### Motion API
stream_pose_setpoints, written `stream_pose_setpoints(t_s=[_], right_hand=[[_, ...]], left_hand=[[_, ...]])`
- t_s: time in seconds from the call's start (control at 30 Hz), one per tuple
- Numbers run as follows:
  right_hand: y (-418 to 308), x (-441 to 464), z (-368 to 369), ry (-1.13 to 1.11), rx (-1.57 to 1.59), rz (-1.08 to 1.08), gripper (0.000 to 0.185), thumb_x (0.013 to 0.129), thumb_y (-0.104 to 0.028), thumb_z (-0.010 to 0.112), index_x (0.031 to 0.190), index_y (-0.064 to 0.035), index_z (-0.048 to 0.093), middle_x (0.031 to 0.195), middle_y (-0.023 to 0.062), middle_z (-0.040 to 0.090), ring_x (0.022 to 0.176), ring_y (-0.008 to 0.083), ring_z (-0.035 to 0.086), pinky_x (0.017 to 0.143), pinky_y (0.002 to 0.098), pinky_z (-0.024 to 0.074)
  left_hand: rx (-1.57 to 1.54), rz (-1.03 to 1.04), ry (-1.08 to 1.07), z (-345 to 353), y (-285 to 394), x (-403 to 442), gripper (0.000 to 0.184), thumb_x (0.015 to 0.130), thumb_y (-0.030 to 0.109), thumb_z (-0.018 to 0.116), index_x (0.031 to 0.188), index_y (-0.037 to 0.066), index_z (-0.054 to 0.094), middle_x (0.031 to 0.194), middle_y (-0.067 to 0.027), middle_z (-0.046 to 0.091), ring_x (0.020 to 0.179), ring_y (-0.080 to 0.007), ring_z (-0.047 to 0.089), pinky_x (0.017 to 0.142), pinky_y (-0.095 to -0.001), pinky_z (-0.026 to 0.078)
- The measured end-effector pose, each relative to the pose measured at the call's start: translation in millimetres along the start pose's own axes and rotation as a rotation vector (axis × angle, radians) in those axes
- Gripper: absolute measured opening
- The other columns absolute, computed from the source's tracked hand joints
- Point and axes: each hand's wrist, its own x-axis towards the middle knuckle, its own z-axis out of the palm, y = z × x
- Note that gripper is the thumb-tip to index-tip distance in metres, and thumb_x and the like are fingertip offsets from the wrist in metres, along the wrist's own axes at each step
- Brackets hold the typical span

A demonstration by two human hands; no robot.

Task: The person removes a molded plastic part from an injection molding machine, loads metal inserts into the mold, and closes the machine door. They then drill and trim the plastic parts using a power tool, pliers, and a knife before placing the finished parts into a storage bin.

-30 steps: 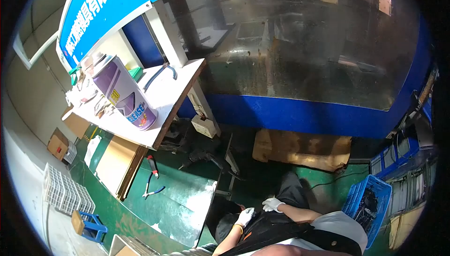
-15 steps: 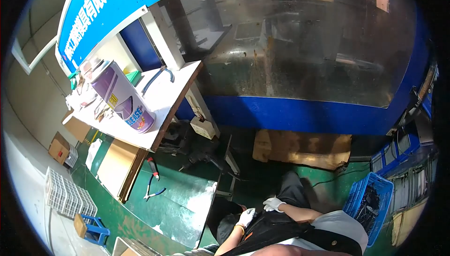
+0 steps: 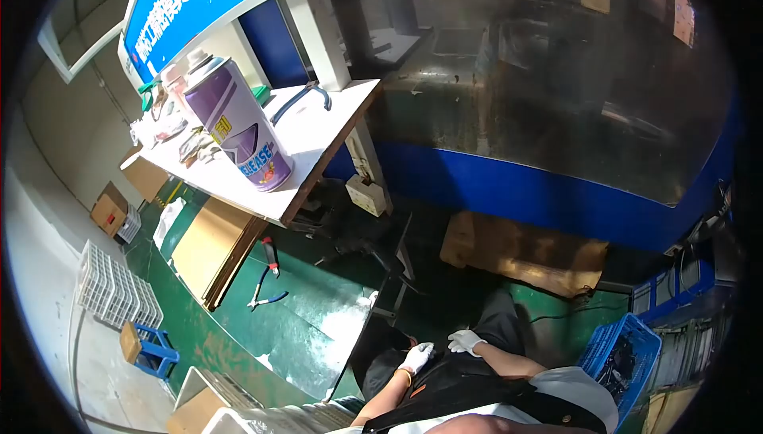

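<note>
Two white-gloved hands are rested over the lap: the left hand (image 3: 416,358) is loosely curled, and whether anything is grasped cannot be told; the right hand (image 3: 464,342) is laid slack, nothing seen in it. In the last half second only the view has been swung; no tool is shifted, so handling seems paused. On the green desk (image 3: 318,354), one red-and-black-handled tool (image 3: 272,255) and one pair of blue-handled pliers (image 3: 275,300) are left between one cardboard stack (image 3: 211,251), by the left edge, and the right edge. Above, one purple spray can (image 3: 242,128) is stood by the near corner of the white shelf (image 3: 334,120).
</note>
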Motion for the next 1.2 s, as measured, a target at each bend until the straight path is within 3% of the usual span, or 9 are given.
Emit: stream_pose_setpoints(t_s=[1.2], right_hand=[[-10,-11,0,0.021,0.035,0.038,0.033,0.095,-0.026,0.047,0.117,-0.0038,0.058,0.094,0.0096,0.069,0.071,0.0171,0.066,0.058,0.0242,0.0520]], left_hand=[[0.012,0.009,0.031,2,-1,1,0.036,0.096,0.027,0.054,0.119,0.000,0.059,0.094,-0.0068,0.068,0.080,-0.0131,0.061,0.073,-0.0270,0.049]])
